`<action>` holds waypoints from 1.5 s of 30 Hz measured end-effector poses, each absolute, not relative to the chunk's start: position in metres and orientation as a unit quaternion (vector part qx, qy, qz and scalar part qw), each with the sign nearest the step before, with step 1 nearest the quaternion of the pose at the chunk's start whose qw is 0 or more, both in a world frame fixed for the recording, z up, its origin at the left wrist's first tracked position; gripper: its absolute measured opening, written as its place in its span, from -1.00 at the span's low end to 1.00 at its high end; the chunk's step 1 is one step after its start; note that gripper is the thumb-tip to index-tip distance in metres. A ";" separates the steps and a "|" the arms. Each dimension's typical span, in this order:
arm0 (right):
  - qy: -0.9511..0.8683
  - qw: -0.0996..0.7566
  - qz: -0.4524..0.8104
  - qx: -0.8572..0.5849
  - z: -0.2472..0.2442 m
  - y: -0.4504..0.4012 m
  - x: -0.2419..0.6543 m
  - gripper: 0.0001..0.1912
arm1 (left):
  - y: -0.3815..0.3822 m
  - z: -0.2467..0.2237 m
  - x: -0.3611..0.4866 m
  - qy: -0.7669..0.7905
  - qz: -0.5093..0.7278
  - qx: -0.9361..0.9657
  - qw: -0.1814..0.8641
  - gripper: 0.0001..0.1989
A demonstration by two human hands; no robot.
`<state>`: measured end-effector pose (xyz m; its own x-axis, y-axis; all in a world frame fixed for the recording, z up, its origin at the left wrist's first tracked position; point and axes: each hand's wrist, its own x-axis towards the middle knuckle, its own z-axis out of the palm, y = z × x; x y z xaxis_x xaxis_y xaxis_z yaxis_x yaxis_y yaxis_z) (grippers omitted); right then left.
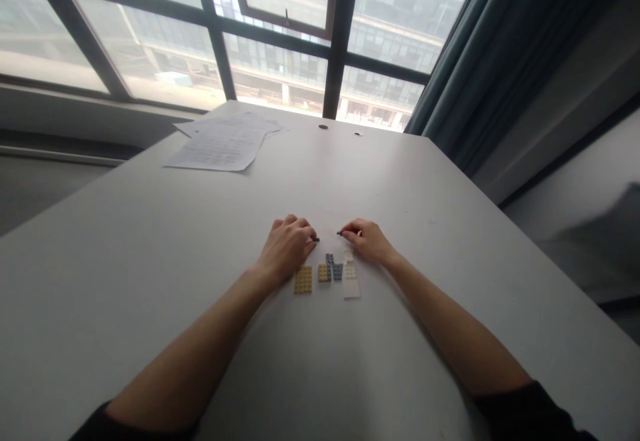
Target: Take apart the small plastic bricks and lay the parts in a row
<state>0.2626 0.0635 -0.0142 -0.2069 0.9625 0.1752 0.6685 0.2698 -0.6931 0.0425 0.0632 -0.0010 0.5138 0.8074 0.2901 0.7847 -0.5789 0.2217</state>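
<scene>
Head view
Left hand (286, 246): grip pinching a tiny dark piece (317, 239), just beyond the tan plate (303, 279).
Right hand (369, 239): grip pinching another small dark piece (340, 233), beyond the white plate (351, 282).
Grey plates (334, 267): between tan and white plates.
Papers (223, 142): far across the worktop (150, 261).

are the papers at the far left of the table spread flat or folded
Spread flat: the papers lie as loose overlapping sheets on the table, their corners fanned out, with no fold visible.
</scene>
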 end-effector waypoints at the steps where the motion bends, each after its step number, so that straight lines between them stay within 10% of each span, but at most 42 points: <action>1: -0.727 0.311 0.265 -0.551 -0.014 0.063 0.263 -0.81 | 0.063 -0.001 0.042 0.461 0.187 0.867 0.026 -0.84; 25: -0.617 0.391 0.417 -0.541 -0.012 0.051 0.258 -0.74 | 0.064 -0.004 0.048 0.435 0.191 0.880 0.019 -0.76; 35: -0.582 0.393 0.471 -0.535 -0.001 0.049 0.258 -0.76 | 0.073 0.008 0.047 0.435 0.351 0.700 0.444 -0.63; 45: -0.835 0.146 0.067 -0.527 0.006 0.035 0.242 -0.83 | 0.059 0.006 0.051 0.399 0.162 0.902 0.037 -0.80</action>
